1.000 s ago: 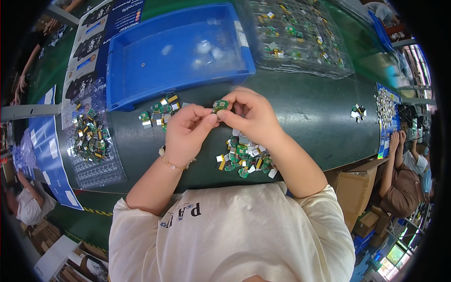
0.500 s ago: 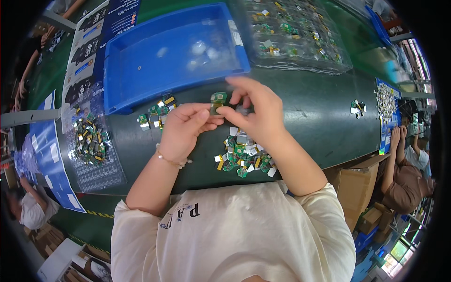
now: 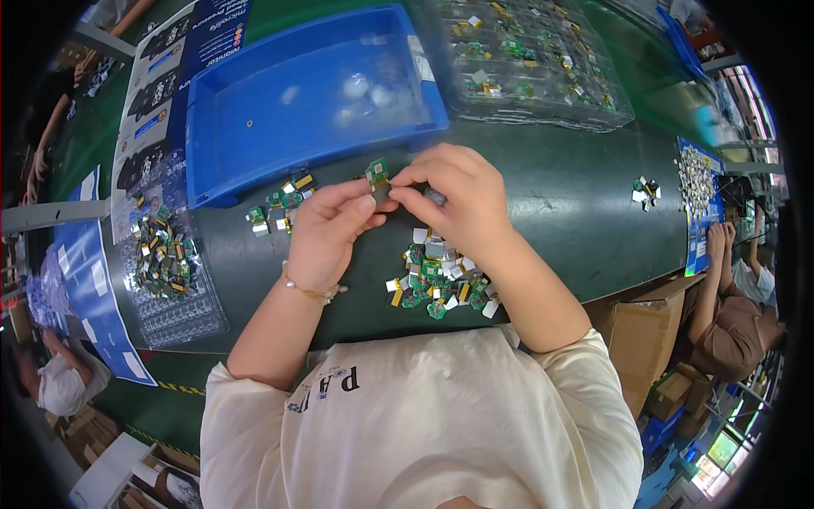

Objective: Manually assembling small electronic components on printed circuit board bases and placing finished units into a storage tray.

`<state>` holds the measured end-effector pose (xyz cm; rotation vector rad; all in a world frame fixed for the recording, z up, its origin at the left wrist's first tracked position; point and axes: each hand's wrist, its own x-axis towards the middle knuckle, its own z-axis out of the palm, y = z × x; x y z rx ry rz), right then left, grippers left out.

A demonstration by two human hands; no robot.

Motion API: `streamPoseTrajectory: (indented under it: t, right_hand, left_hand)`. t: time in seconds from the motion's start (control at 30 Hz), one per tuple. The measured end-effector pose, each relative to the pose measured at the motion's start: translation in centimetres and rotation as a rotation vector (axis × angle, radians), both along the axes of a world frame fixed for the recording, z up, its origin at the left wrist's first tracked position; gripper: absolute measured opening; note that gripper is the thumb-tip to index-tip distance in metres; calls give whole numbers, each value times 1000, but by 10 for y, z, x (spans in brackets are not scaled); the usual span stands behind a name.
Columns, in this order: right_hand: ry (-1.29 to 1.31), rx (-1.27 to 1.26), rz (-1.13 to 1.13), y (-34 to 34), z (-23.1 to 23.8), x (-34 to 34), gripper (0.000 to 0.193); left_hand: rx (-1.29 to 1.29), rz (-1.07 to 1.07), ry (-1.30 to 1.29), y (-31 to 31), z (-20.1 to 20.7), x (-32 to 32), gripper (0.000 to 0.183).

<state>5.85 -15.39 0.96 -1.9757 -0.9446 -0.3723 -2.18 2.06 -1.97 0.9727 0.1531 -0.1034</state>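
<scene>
A small green circuit board [image 3: 378, 172] with a grey lower part is held up over the table between both hands. My left hand [image 3: 326, 229] pinches it at its lower left between thumb and fingers. At the board's right edge, my right hand [image 3: 465, 199] is closed, with thumb and index fingertip pressed on it. A dark grey piece [image 3: 435, 196] shows beside the curled fingers of the right hand; I cannot tell whether they hold it. Below the right hand lies a heap of circuit boards [image 3: 437, 273] with white and yellow parts. A smaller group of boards [image 3: 284, 200] lies just beyond my left hand.
An open blue bin [image 3: 318, 157] stands beyond the hands. Stacked clear trays of boards [image 3: 538, 110] are at the far right. Another clear tray [image 3: 178, 318] with boards sits at left. A few parts [image 3: 646, 193] lie to the right, and a cardboard box [image 3: 642, 348] below the table edge.
The right hand's fingers, spread and raised before, have closed in at the board's edge. The board has moved slightly left and turned a little.
</scene>
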Motion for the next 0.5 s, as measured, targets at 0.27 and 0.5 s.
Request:
streamPoseTrajectory:
  t: [0.27,0.5]
  right_hand:
    - [59,-50,87,-2,-1,2,13]
    - [122,-63,190,-3,6,-1,12]
  left_hand:
    - [336,51,-74,-5,1,-4,23]
    - [81,93,50,-5,2,2,31]
